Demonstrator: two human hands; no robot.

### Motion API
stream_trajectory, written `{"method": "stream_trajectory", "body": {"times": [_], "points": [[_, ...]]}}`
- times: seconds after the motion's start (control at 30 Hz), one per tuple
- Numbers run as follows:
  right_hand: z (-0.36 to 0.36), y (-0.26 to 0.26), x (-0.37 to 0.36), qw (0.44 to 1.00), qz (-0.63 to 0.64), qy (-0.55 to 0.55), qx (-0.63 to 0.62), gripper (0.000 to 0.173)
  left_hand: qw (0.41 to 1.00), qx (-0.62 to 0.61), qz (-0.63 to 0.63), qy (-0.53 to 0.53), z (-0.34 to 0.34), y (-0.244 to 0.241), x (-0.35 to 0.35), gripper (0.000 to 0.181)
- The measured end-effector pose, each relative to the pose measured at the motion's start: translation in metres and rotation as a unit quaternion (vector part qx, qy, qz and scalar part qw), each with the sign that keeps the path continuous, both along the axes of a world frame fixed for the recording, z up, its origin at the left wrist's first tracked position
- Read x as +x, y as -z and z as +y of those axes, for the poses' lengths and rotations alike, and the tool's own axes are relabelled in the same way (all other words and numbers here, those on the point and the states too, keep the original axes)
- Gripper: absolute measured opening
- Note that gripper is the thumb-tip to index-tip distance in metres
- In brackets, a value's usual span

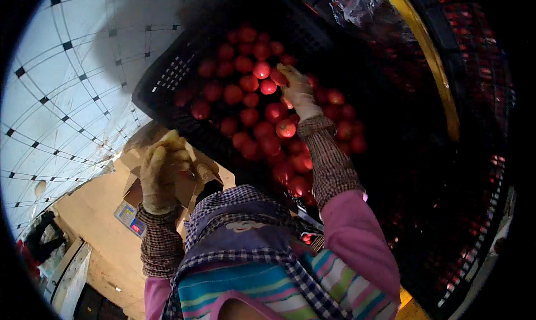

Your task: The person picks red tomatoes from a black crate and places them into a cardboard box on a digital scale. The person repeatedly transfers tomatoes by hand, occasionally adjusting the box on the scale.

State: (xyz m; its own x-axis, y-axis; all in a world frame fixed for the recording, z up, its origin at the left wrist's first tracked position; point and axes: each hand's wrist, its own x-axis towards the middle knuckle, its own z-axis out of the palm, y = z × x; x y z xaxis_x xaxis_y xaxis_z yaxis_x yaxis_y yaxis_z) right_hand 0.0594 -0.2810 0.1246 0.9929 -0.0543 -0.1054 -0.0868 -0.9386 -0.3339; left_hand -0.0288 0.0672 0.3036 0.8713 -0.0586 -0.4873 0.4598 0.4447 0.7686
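Many round red fruits, apparently tomatoes (249, 83), fill a black plastic crate (161, 79) with slotted walls. My right hand (298, 87), in a pale work glove, reaches into the crate, its fingers curled against a tomato (278, 76). More tomatoes lie under and around that hand. My left hand (161, 173), also gloved, is raised outside the crate's near left corner. Its fingers are bent, and the side towards the palm is partly hidden, so I cannot tell whether anything is in it. Below it shows an open cardboard box (134, 190).
A white wall (63, 81) with a dark grid pattern rises at the left. Tan board or cardboard (104, 253) covers the floor there. At the right, a yellow curved bar (427, 48) and clear plastic film (356, 4) stand by dark crates of red fruit (473, 39).
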Motion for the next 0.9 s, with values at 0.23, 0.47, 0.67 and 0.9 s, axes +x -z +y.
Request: {"method": "stream_trajectory", "body": {"times": [0.23, 0.47, 0.67, 0.9], "points": [[0.011, 0.009, 0.039, 0.988, 0.123, -0.057, -0.08, 0.064, 0.989, -0.054, 0.056, 0.123, -0.06, 0.007, 0.026, 0.038], [0.017, -0.111, 0.002, 0.714, 0.292, 0.029, 0.636, 0.049, 0.974, -0.201, 0.055, 0.09, -0.086, 0.036, 0.05, 0.05], [-0.036, -0.014, 0.02, 0.965, 0.187, -0.142, 0.117, 0.041, 0.966, -0.204, -0.001, 0.16, -0.093, 0.039, 0.062, 0.043], [-0.012, 0.027, -0.003, 0.952, 0.253, -0.163, -0.056, 0.05, 0.977, -0.205, -0.016, 0.048, -0.076, 0.038, 0.035, 0.037]]}}
